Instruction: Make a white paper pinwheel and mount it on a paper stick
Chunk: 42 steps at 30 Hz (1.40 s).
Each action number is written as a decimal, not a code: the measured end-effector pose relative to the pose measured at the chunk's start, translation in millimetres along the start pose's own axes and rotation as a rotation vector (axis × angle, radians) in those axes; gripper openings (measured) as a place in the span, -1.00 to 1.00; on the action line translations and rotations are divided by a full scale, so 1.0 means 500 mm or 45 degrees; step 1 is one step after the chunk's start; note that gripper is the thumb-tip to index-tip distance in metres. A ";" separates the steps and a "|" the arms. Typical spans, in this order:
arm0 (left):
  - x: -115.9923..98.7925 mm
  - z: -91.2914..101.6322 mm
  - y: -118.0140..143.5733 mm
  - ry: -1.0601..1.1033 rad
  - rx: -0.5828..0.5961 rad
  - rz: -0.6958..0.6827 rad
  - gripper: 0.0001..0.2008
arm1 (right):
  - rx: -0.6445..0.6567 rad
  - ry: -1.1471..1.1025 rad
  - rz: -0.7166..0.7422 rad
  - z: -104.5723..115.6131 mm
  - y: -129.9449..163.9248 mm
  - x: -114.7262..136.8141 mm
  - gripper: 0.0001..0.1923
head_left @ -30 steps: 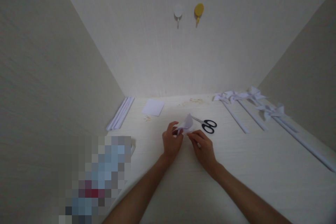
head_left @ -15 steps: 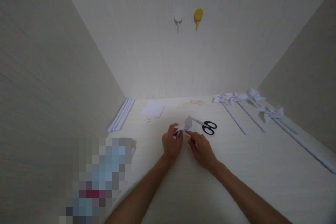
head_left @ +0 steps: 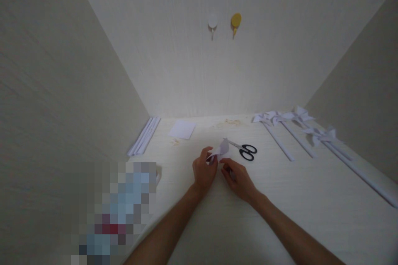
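While the left hand (head_left: 205, 170) grasps a folded white paper (head_left: 224, 147) just above the middle of the table (head_left: 217, 223), the right hand (head_left: 240, 177) sits close by on the right, its fingers curled and its fingertips at the paper's near right edge; whether they pinch or touch it cannot be told. Scissors (head_left: 239, 146) with black handles lie just beyond the right hand, their blades pointing far left, toward the paper. Toward the far left, a white sheet (head_left: 182, 129) lies flat, with pale bits (head_left: 175, 142) beside its near edge and more scattered near the far wall (head_left: 186, 74). White paper rolls (head_left: 144, 136) rest side by side at the left wall. White pinwheels (head_left: 325, 134) on sticks line the far right of the table. A white hook (head_left: 212, 21) and a yellow hook (head_left: 236, 20) hang on the far wall. At the near left, a pixelated patch (head_left: 124, 198) hides what is there.
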State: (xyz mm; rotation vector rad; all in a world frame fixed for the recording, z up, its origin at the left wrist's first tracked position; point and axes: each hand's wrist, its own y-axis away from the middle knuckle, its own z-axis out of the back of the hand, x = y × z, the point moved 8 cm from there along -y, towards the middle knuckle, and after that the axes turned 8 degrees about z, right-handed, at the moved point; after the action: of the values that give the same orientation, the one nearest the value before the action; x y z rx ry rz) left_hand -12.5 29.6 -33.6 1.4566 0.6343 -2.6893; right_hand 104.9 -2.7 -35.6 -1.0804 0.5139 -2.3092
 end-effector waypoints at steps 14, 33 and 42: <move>-0.002 -0.004 0.003 -0.009 0.034 -0.027 -0.75 | 0.002 -0.084 0.021 0.003 -0.004 0.009 -0.78; 0.005 -0.002 -0.004 0.172 0.043 0.078 -0.75 | -0.109 -0.114 -0.075 0.011 -0.002 -0.008 -0.90; 0.020 -0.011 -0.019 0.580 0.135 0.378 -0.71 | -0.395 0.052 -0.044 0.052 0.001 -0.009 -0.96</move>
State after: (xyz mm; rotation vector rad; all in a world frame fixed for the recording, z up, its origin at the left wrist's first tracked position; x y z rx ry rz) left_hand -16.0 42.2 -41.2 2.0294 0.2531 -2.2113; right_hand 127.7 -3.1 -22.8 -1.1916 0.8995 -2.3369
